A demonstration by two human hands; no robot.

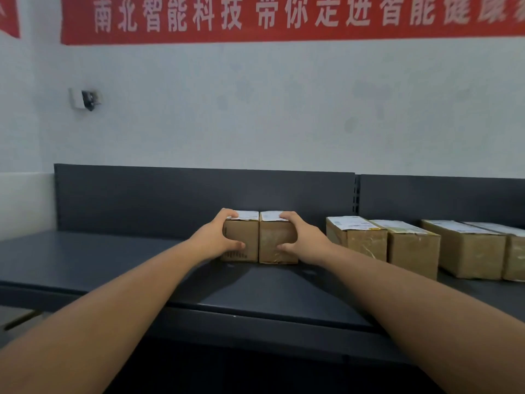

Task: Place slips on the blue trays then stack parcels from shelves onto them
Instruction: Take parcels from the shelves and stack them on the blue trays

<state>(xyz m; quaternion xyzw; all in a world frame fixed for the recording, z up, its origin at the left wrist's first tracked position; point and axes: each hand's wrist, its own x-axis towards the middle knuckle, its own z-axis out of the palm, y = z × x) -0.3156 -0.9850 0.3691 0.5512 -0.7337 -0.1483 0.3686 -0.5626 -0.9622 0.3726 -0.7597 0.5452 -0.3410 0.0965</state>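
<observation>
Here, two bare arms are stretching forward over a dark shelf [113, 257], and each hand is gripping its own parcel. The left hand [220, 237] is clamping onto the left box [247, 237]. Its fingers are curling over the top front edge while the thumb is pressing against the front face lower down. The right hand [301, 237] is mirroring it on the right box [274, 240], with fingers hooking over the top and the thumb lying across the front. The hands are staying apart from each other, with the bare cardboard fronts showing between them.

Both boxes are standing upright side by side, touching along one vertical seam, close to the shelf's dark back panel [170, 194]. Their bases are seemingly sitting on the shelf, though I cannot tell whether either one is lifting off it. Each is carrying a white label on top, and the left one is showing dark print low on its front.

To the right, four more boxes are lying in a row on the same shelf. The third box [355, 243] is sitting near the right hand without touching it, and the fourth box [412, 251] is resting just beside it. Further right, the fifth box [468, 251] and sixth box [515, 260] are sitting together, the last one running off the edge of view. All are wearing pale labels on top.

Above the shelf, a pale wall [255, 109] is rising to a red banner [284, 35] bearing white characters. A small fixture [85, 98] is hanging on the wall at the left.
</observation>
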